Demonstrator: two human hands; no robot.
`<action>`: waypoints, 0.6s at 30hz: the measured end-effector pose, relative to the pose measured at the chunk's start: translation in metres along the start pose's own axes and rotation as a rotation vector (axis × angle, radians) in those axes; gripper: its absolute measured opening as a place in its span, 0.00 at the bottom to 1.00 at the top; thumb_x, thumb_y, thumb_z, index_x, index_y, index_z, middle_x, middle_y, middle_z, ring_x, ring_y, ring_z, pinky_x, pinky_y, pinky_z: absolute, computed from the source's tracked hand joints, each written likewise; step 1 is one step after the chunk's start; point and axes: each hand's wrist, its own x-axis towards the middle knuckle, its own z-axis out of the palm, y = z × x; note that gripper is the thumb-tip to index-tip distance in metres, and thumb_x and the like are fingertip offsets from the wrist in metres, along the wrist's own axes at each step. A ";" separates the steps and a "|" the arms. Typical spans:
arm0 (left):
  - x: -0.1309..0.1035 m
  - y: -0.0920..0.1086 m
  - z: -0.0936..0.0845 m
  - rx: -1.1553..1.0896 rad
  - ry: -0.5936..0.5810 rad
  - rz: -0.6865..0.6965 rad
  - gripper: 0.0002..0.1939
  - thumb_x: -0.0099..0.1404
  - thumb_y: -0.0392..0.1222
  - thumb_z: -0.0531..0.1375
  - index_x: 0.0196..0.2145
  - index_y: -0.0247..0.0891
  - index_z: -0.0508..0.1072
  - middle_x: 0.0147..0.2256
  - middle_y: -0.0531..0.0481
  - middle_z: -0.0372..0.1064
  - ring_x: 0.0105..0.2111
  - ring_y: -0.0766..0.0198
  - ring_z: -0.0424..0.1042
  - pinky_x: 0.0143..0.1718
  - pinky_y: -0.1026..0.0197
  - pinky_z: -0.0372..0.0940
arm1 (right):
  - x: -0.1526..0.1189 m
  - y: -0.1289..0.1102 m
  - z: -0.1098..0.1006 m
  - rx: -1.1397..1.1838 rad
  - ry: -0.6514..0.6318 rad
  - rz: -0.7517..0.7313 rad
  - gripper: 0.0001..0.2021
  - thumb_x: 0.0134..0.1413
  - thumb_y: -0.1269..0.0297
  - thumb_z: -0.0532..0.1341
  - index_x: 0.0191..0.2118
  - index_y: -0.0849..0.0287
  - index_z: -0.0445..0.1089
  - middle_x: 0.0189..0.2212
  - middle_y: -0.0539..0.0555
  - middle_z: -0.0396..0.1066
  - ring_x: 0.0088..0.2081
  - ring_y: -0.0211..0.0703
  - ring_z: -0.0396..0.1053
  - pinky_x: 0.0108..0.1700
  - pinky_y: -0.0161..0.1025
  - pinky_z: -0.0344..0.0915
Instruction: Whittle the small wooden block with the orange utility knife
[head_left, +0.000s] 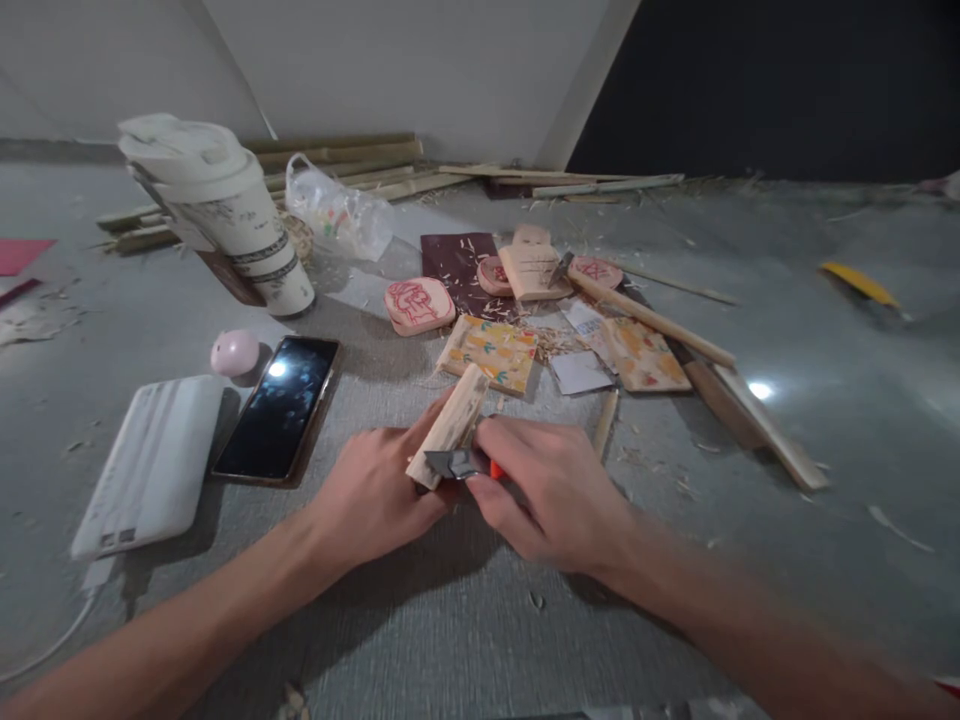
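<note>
My left hand (386,483) is closed around a short piece of pale wood (457,415), which tilts up and away from me. In my right hand (551,490) is a utility knife (452,463) with an orange-red part showing between the fingers. Its blade lies against the near end of the wood. Most of the knife's handle is hidden by my fingers. Just beyond the wood lies a yellow patterned square (491,352) scattered with shavings.
On the left are a power bank (150,465) with a cable, a phone (281,405), a pink round object (235,353) and a tall cup (225,215). Carved wooden pieces (418,305), a hammer (652,318) and bamboo strips (337,150) lie farther back. A yellow-handled tool (861,285) is far right.
</note>
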 end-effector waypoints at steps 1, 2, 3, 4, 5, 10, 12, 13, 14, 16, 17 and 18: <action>0.000 0.000 0.000 -0.002 -0.003 0.001 0.12 0.69 0.46 0.56 0.28 0.41 0.68 0.29 0.48 0.77 0.26 0.56 0.77 0.27 0.58 0.63 | 0.000 0.000 0.000 -0.002 0.002 -0.001 0.10 0.68 0.60 0.52 0.33 0.54 0.60 0.28 0.50 0.68 0.27 0.40 0.60 0.29 0.41 0.52; 0.000 0.000 0.000 -0.004 -0.005 0.000 0.12 0.69 0.46 0.56 0.28 0.41 0.68 0.29 0.48 0.77 0.26 0.56 0.77 0.27 0.58 0.63 | 0.000 0.000 0.000 -0.004 0.005 -0.001 0.10 0.68 0.60 0.52 0.33 0.54 0.60 0.28 0.50 0.67 0.27 0.40 0.60 0.29 0.41 0.52; 0.000 0.000 0.000 -0.006 -0.004 -0.004 0.12 0.69 0.45 0.56 0.28 0.41 0.68 0.29 0.48 0.77 0.26 0.56 0.77 0.27 0.58 0.63 | 0.000 -0.001 0.000 -0.005 0.006 -0.001 0.09 0.67 0.61 0.52 0.33 0.54 0.60 0.28 0.50 0.67 0.27 0.40 0.60 0.29 0.41 0.52; 0.000 0.000 0.000 -0.008 -0.005 -0.009 0.12 0.68 0.45 0.56 0.28 0.41 0.68 0.29 0.48 0.77 0.26 0.56 0.77 0.27 0.58 0.63 | 0.000 -0.001 0.000 -0.006 0.005 -0.002 0.09 0.67 0.61 0.52 0.33 0.54 0.59 0.28 0.50 0.67 0.27 0.40 0.60 0.29 0.41 0.52; 0.000 0.000 0.000 -0.005 -0.005 -0.015 0.11 0.68 0.45 0.56 0.28 0.41 0.68 0.29 0.48 0.77 0.26 0.56 0.77 0.27 0.58 0.63 | 0.000 -0.001 0.000 -0.005 0.005 -0.002 0.09 0.67 0.61 0.52 0.33 0.54 0.59 0.28 0.50 0.67 0.27 0.40 0.60 0.30 0.41 0.52; 0.001 0.001 -0.002 0.021 -0.031 -0.021 0.08 0.66 0.44 0.58 0.30 0.41 0.69 0.30 0.48 0.78 0.26 0.57 0.77 0.27 0.59 0.64 | -0.002 -0.003 0.000 -0.012 0.008 -0.023 0.09 0.67 0.61 0.53 0.33 0.54 0.60 0.28 0.50 0.68 0.28 0.40 0.60 0.30 0.41 0.53; 0.001 0.001 -0.002 0.025 -0.061 -0.035 0.09 0.66 0.46 0.58 0.31 0.40 0.69 0.32 0.47 0.79 0.28 0.54 0.79 0.28 0.58 0.65 | -0.002 -0.004 0.000 -0.026 0.012 -0.038 0.09 0.67 0.60 0.54 0.33 0.54 0.60 0.28 0.50 0.68 0.28 0.40 0.60 0.30 0.41 0.52; 0.001 0.002 -0.002 0.030 -0.075 -0.046 0.09 0.67 0.47 0.58 0.31 0.40 0.69 0.32 0.46 0.79 0.29 0.52 0.80 0.29 0.56 0.66 | -0.002 -0.004 0.000 -0.033 0.013 -0.041 0.09 0.67 0.60 0.53 0.33 0.55 0.61 0.28 0.50 0.68 0.28 0.40 0.60 0.30 0.41 0.52; 0.000 0.002 -0.003 0.035 -0.091 -0.059 0.10 0.68 0.48 0.57 0.32 0.40 0.69 0.33 0.45 0.79 0.30 0.50 0.80 0.29 0.55 0.66 | -0.003 -0.004 0.000 -0.040 0.015 -0.042 0.10 0.68 0.59 0.53 0.34 0.55 0.61 0.28 0.50 0.68 0.28 0.40 0.60 0.30 0.41 0.52; 0.000 0.004 -0.003 0.048 -0.115 -0.082 0.11 0.69 0.49 0.57 0.33 0.40 0.69 0.32 0.44 0.79 0.31 0.47 0.81 0.30 0.53 0.67 | -0.003 -0.003 -0.001 -0.047 0.012 -0.036 0.13 0.70 0.56 0.52 0.34 0.55 0.61 0.28 0.51 0.68 0.28 0.40 0.60 0.30 0.41 0.51; 0.000 0.005 -0.004 0.054 -0.124 -0.091 0.12 0.69 0.50 0.56 0.33 0.40 0.69 0.32 0.44 0.79 0.31 0.46 0.81 0.29 0.53 0.66 | -0.004 -0.003 -0.001 -0.044 0.006 -0.031 0.14 0.72 0.55 0.51 0.34 0.55 0.62 0.28 0.51 0.68 0.27 0.40 0.60 0.30 0.41 0.51; 0.000 0.007 -0.005 0.061 -0.130 -0.102 0.13 0.70 0.50 0.55 0.34 0.39 0.69 0.32 0.43 0.79 0.31 0.45 0.81 0.29 0.53 0.66 | -0.004 -0.002 -0.001 -0.039 0.003 -0.025 0.16 0.73 0.53 0.49 0.34 0.55 0.61 0.28 0.51 0.68 0.27 0.40 0.59 0.30 0.41 0.50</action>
